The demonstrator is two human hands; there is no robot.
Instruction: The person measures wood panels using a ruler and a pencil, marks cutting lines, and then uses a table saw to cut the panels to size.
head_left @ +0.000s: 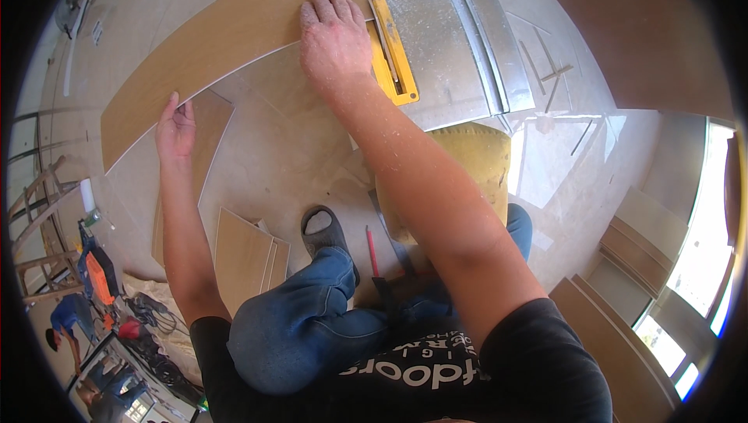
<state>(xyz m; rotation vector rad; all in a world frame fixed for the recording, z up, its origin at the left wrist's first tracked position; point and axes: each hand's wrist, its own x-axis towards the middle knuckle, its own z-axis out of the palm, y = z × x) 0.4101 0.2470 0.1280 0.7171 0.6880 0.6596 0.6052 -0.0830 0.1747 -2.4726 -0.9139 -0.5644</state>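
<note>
A long wood-faced board (234, 29) stretches from the far left onto the metal top of a table saw (444, 57). Its right end lies against the yellow slotted insert (399, 72). My left hand (177, 128) grips the board's near edge toward its left end, thumb on top. Near the right end, my right hand (336, 33) lies on the board, fingers stretched forward over its face and thumb hidden. Pale sawdust covers the saw top and specks my right hand. Whether the blade stands up in the slot, I cannot tell.
Cut panels (248, 259) lie on the floor to my left. A yellow padded seat (475, 162) stands before the saw. Thin offcut strips (555, 72) litter the floor at right; large boards (615, 345) lean near the window. Tools and cables (148, 314) lie at lower left, near another person (68, 322).
</note>
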